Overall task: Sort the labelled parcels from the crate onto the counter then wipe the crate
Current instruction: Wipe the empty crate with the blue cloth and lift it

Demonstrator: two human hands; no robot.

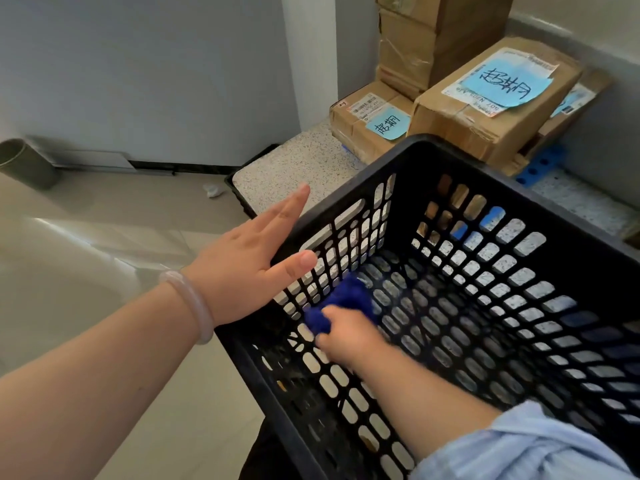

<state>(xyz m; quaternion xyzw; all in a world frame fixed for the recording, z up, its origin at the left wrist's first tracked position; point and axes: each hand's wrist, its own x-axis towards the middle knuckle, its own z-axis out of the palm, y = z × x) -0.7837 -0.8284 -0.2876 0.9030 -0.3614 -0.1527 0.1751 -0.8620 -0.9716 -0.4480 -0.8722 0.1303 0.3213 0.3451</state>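
A person's right hand, fingers curled round a blue cloth, presses it into the near left corner inside the black crate, which stands on the speckled counter. The left hand lies against the crate's left wall, fingers straight and together, thumb spread. Two blue-labelled parcels sit on the counter just behind the crate.

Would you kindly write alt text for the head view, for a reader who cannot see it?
The right hand holds a blue cloth against the floor of a black slotted crate, near its left wall, while the open left hand is just outside that wall. Behind the crate, cardboard parcels with blue labels sit on a speckled counter.
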